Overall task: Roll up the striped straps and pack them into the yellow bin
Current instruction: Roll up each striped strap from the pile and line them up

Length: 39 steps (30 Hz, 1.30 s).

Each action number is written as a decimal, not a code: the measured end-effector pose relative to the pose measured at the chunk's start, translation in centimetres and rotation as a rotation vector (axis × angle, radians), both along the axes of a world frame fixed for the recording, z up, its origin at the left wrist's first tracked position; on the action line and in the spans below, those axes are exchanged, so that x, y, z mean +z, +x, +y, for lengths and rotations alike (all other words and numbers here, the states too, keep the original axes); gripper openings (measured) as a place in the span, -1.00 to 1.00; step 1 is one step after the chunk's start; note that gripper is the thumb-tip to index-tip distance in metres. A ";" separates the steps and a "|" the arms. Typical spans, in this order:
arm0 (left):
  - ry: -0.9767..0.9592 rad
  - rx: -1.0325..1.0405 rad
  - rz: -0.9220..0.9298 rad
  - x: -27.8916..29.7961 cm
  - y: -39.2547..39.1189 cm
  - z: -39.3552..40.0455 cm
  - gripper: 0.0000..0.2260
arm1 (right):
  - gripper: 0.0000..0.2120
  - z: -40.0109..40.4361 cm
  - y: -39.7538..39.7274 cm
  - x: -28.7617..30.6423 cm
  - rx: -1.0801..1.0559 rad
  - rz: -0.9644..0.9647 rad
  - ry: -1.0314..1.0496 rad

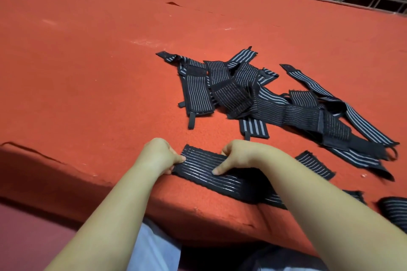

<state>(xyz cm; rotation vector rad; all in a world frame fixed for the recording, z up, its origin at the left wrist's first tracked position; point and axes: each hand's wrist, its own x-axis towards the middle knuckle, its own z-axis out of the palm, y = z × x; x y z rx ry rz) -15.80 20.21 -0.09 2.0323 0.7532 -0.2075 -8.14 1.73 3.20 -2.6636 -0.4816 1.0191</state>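
Black striped strap pinched flat by left hand and right hand.

strap — black, grey-striped, flat at table edge | strap pile — tangled, beyond

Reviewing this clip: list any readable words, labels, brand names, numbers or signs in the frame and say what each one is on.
None: nothing legible shows anywhere.
The strap under both hands carries only pale stripes.
The pile of straps shows stripes and plain black tabs, no print.
The red table cover is unmarked.
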 end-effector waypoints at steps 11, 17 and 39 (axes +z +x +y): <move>0.227 -0.078 0.039 0.5 -0.1 -0.8 -0.76 | -0.41 -10.9 2.9 3.0 -0.055 -0.021 -0.496; 0.537 -0.142 0.082 1.6 -0.4 -2.2 -0.81 | -0.39 -12.8 1.4 0.7 -0.073 -0.093 -0.434; 0.536 -0.701 -0.179 -0.1 0.5 -16.2 -0.68 | -0.74 -20.5 -1.1 1.6 -0.046 -0.335 -0.364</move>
